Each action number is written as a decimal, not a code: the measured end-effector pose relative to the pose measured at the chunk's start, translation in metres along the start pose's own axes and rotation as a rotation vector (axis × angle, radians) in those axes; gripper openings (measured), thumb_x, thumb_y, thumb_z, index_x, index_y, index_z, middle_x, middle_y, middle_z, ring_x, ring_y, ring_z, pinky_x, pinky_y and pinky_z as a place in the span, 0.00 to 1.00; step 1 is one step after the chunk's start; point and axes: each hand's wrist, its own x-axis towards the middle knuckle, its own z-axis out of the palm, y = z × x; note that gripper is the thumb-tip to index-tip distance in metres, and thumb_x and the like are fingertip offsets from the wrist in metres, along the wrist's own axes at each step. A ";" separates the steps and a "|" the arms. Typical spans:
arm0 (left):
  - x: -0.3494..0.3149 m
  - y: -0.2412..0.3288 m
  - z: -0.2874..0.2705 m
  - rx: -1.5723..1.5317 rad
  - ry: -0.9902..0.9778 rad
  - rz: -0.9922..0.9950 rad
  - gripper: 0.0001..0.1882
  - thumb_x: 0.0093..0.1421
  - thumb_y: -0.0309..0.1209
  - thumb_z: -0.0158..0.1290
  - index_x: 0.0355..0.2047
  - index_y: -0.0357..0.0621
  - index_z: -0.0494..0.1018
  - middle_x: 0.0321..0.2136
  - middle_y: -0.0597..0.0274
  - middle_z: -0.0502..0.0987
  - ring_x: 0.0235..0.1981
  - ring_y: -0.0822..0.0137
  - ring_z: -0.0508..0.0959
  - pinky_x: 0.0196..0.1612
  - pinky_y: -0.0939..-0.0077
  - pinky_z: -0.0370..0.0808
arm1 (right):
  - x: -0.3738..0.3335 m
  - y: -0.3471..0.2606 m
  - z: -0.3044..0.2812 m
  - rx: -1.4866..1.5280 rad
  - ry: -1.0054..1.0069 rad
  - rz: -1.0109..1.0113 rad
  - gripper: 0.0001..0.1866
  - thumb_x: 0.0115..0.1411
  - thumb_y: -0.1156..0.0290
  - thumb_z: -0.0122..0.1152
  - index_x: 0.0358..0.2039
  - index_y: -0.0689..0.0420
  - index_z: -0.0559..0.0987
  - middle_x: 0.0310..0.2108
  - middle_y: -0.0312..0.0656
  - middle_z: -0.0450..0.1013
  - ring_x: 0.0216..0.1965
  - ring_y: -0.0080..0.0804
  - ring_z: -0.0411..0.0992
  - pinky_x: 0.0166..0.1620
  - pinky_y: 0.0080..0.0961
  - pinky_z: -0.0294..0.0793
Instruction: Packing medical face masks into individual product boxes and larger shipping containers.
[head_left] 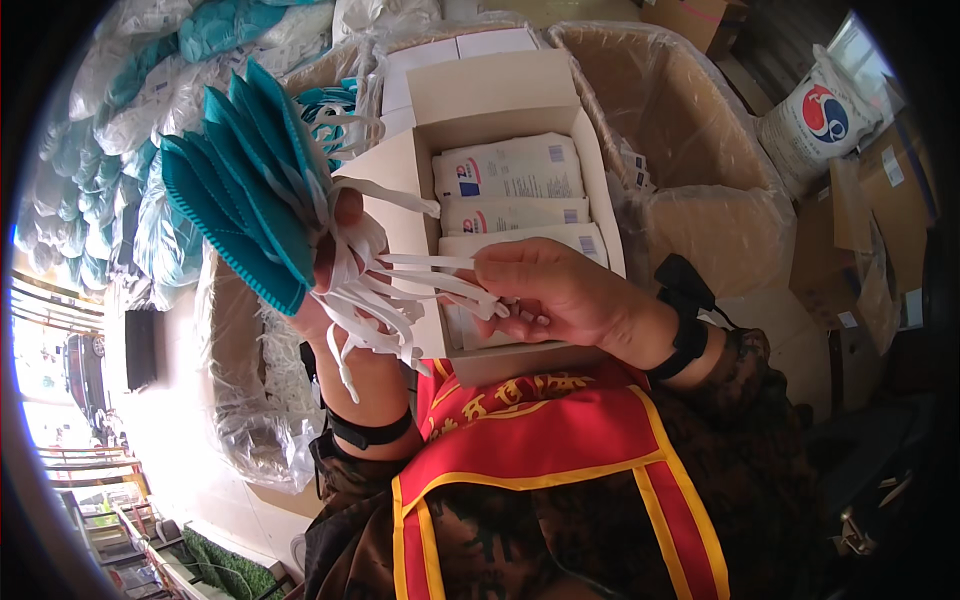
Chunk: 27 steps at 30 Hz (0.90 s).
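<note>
Masks (240,190), teal, one bunch: in left hand (323,268), fingers closed round it, off left edge of box (495,88). Straps (430,262), white: some gathered in right hand (555,285), fingers pinched; others ungathered, dangling. Box: open, packets (510,170) inside.

Just right of centre, toward the top, stands a large brown carton (715,240) lined with clear plastic that folds over its rim. Beyond it leans a white sack (820,120) with a red and blue emblem. Labelled cardboard boxes (893,195) crowd the right edge, and another brown box (698,24) – marked with a pink strip – sits at the top. Bulging clear bags (170,225) with teal and white contents heap up at upper left. Lower left, a green, grass-like mat (228,565) lies beyond the pale floor (180,440) – near some rails (85,465).
</note>
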 end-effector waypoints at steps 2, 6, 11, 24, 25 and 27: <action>-0.003 -0.005 0.008 -0.081 -0.009 -0.031 0.28 0.65 0.43 0.50 0.60 0.39 0.63 0.44 0.40 0.74 0.27 0.63 0.79 0.37 0.73 0.83 | 0.002 0.005 -0.006 0.078 -0.014 -0.031 0.18 0.69 0.60 0.52 0.48 0.62 0.76 0.27 0.41 0.75 0.19 0.16 0.66 0.19 0.09 0.59; -0.013 -0.013 0.020 -0.243 0.044 -0.060 0.27 0.65 0.41 0.52 0.59 0.37 0.64 0.47 0.42 0.74 0.33 0.62 0.80 0.39 0.74 0.83 | 0.007 0.003 0.002 0.030 0.123 -0.058 0.14 0.68 0.59 0.56 0.44 0.57 0.78 0.23 0.37 0.73 0.16 0.13 0.63 0.15 0.09 0.54; -0.017 -0.017 0.027 -0.428 0.161 -0.091 0.27 0.64 0.38 0.55 0.58 0.35 0.65 0.52 0.44 0.74 0.41 0.60 0.82 0.43 0.75 0.83 | 0.006 0.008 -0.009 0.036 0.122 -0.044 0.13 0.65 0.60 0.61 0.40 0.58 0.78 0.21 0.36 0.72 0.15 0.13 0.63 0.15 0.10 0.53; -0.004 -0.015 0.046 -0.160 -0.318 -0.187 0.23 0.65 0.38 0.48 0.56 0.36 0.65 0.40 0.36 0.71 0.17 0.65 0.77 0.29 0.71 0.80 | -0.002 -0.010 0.012 -0.497 -0.124 0.067 0.09 0.60 0.69 0.65 0.33 0.63 0.81 0.22 0.32 0.73 0.22 0.10 0.67 0.26 0.11 0.62; -0.004 -0.015 0.047 -0.170 -0.327 -0.202 0.23 0.65 0.37 0.48 0.56 0.35 0.65 0.41 0.36 0.70 0.19 0.65 0.77 0.30 0.72 0.80 | -0.001 -0.006 0.012 -0.528 -0.127 0.022 0.09 0.61 0.69 0.64 0.33 0.63 0.81 0.22 0.31 0.73 0.23 0.11 0.66 0.27 0.12 0.62; -0.005 -0.017 0.053 -0.191 -0.343 -0.234 0.23 0.65 0.37 0.49 0.55 0.34 0.65 0.42 0.35 0.70 0.22 0.65 0.78 0.31 0.72 0.80 | 0.002 0.002 0.011 -0.589 -0.139 -0.064 0.09 0.61 0.69 0.64 0.33 0.64 0.80 0.23 0.31 0.73 0.24 0.11 0.66 0.28 0.13 0.63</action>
